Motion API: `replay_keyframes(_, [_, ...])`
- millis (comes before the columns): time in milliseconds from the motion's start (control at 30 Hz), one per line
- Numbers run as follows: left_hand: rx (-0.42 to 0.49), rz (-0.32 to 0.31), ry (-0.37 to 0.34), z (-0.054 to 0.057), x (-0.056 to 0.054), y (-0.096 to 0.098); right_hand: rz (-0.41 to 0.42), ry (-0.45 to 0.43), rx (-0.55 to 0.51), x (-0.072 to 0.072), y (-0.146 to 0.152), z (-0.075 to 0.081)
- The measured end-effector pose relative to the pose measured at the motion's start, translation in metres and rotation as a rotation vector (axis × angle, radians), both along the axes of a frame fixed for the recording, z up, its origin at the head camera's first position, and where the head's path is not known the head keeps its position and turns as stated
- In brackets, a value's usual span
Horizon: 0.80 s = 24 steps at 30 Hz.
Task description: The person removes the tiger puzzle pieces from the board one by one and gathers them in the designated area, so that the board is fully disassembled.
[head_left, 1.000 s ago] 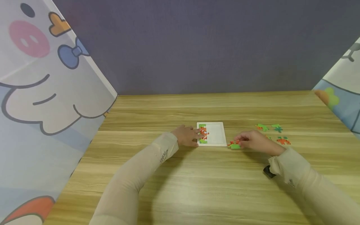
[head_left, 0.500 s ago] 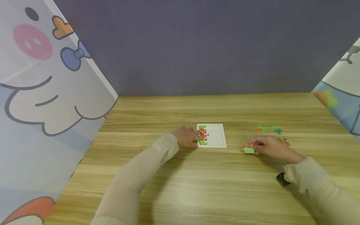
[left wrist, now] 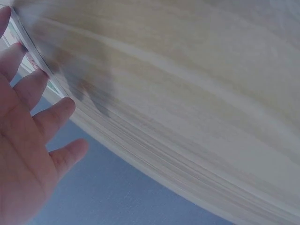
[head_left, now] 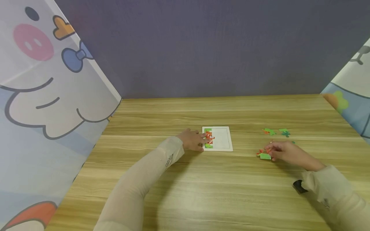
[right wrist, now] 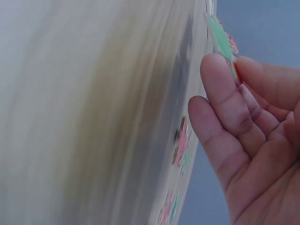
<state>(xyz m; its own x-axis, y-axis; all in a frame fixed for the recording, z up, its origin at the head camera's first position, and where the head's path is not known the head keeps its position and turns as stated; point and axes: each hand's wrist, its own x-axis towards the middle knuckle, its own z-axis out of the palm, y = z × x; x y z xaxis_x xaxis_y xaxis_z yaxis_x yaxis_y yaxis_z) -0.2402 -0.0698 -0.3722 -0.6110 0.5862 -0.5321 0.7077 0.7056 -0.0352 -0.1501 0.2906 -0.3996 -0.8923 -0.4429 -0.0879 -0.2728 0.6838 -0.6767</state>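
Note:
My left hand (head_left: 193, 140) rests on the left edge of a white puzzle board (head_left: 222, 148), its fingers spread and nearly straight. Along that side of the board lies a fitted strip of jigsaw pieces (head_left: 208, 139) with an orange animal on green; my fingertips partly cover it. Right of the board, my right hand (head_left: 284, 154) pinches a green and red jigsaw piece (head_left: 265, 156) between thumb and fingers. In the right wrist view this piece (right wrist: 220, 37) is tilted, held by its end at the fingertips.
Loose jigsaw pieces (head_left: 269, 131) lie beyond my right hand, with a green and teal piece (head_left: 285, 132) beside them. More pieces (right wrist: 182, 143) show below the right hand in its wrist view. A dark wall (head_left: 219, 48) borders the wooden table (head_left: 202, 192) at the back.
My right hand has moved right and a little nearer to me, carrying the jigsaw piece away from the board. It now hides some loose pieces. The left hand stays in place.

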Motion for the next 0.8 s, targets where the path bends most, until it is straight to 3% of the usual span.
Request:
replay_keyframes(433, [-0.024,-0.02,0.023,0.003,0.003,-0.001,-0.078,-0.045,0.071,0.009,0.019,0.003])
replay_keyframes(800, [-0.015,-0.007,0.014,0.001,0.003,0.0,-0.035,-0.088,-0.015,0.011,0.035,-0.002])
